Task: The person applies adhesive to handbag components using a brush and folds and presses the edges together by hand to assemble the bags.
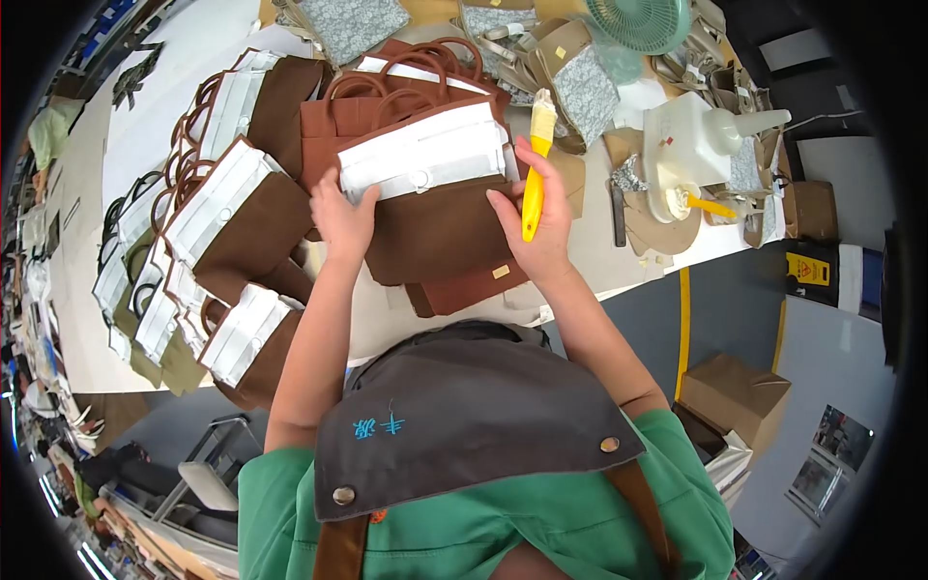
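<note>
Between my hands is a dark brown handbag piece (435,237) with looped handles and a white strip (425,155) across its upper part. My left hand (343,220) grips its left edge, fingers curled at the side and thumb toward the front. A yellow-handled paintbrush (534,198) is held upright in my right hand (546,227), its bristles up and coated with something pale. The right thumb touches the bag's right edge. Under and behind this piece lie reddish-brown bag pieces (333,126).
Several brown and olive bag pieces (227,232) with white strips overlap at left. To the right stand a white squeeze bottle (688,140), a dish (672,201) with a second yellow brush (712,207), and a dark-handled tool (619,215). A green fan (640,21) sits behind.
</note>
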`<state>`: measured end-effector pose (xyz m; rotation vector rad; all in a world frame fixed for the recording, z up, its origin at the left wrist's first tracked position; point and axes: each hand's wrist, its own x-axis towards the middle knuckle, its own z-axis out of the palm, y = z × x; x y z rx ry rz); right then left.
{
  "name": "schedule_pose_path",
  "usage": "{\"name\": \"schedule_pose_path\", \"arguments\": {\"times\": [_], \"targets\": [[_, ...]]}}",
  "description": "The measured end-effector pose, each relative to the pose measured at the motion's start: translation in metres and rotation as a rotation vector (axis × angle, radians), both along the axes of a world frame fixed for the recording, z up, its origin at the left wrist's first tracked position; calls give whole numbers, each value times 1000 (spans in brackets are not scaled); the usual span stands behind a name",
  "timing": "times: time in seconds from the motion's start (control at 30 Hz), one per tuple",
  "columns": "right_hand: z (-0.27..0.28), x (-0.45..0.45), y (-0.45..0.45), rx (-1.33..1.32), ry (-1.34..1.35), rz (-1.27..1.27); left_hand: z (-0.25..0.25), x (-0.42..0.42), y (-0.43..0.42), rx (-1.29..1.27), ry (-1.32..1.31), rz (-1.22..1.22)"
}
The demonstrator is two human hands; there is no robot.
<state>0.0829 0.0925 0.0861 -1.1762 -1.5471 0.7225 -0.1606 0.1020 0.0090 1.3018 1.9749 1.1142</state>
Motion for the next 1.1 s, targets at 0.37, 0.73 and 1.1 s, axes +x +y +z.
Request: {"name": "schedule_pose_path", "arguments": {"times": [0.37, 0.73, 1.1], "targets": [[27, -32, 5, -10, 112, 104, 67, 71, -13, 441, 87, -571], [21, -28, 51, -42, -133, 27, 73, 63, 13, -16, -903, -299], [42, -5, 66, -39, 124, -106, 83, 64, 32, -153, -1313, -190]]}}
